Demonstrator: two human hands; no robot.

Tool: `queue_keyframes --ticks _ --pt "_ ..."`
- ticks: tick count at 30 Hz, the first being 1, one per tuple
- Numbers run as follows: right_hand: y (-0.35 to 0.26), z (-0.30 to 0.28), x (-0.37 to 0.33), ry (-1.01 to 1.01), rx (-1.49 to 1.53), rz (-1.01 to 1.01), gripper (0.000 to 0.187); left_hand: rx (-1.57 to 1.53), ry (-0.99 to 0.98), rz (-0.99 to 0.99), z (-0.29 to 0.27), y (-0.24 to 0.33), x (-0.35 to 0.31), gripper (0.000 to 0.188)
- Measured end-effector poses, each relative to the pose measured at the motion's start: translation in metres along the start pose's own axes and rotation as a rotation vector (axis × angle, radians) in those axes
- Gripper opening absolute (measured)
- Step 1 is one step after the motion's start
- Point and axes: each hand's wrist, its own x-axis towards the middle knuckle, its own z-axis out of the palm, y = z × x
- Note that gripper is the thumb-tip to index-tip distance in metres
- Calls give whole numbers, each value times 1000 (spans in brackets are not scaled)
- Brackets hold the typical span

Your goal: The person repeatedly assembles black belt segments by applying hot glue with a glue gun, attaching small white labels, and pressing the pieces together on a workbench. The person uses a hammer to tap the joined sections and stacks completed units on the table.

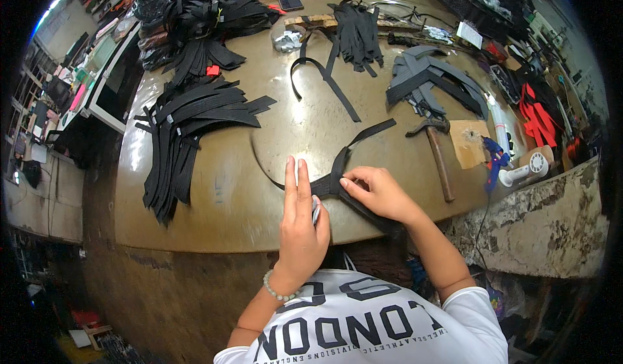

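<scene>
spanning the near middle of a brown worktable (250,224), a black strap piece (337,170) lies between a person's two bare hands, close to the table's front edge. its long axis slants from upper left, where a thin end curves away from the person, to lower right, where the band runs beneath the right forearm. a crossing length stands up from the middle, then bends to point far and to the right. the right hand (381,196) has thumb and forefinger together, clamped on the strap just beside that crossing. the left hand (302,228) holds two fingers straight and side by side, pointing away over the strap's left part; a small pale object (316,211) shows by its thumb, though whether the hand is closed on it one cannot tell. a beaded bracelet (278,290) circles the left wrist. beyond the strap, a loose forked strap (337,93) lies near a clear roll (287,40). to the left spreads a heap of black straps (170,156); to the right, a hammer (440,159) rests beside a tan board (467,146), with gray straps (415,72) farther back.
</scene>
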Motion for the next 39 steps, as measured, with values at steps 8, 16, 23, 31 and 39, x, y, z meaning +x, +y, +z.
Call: queue_keyframes --ticks 8,16,23,31,39 --pt "31 -8 5 -364 324 -3 28 -73 -519 -192 -8 -49 27 24" --pt "-3 -6 57 -282 761 71 44 62 -442 -208 11 -61 16 19" --pt "-2 28 13 28 122 -15 60 133 -197 -166 26 -76 4 16" --pt "24 58 9 222 -331 -328 21 59 -217 -236 27 -76 1 18" --pt "24 55 -23 202 -608 -513 23 303 -269 -87 31 -65 -6 28"
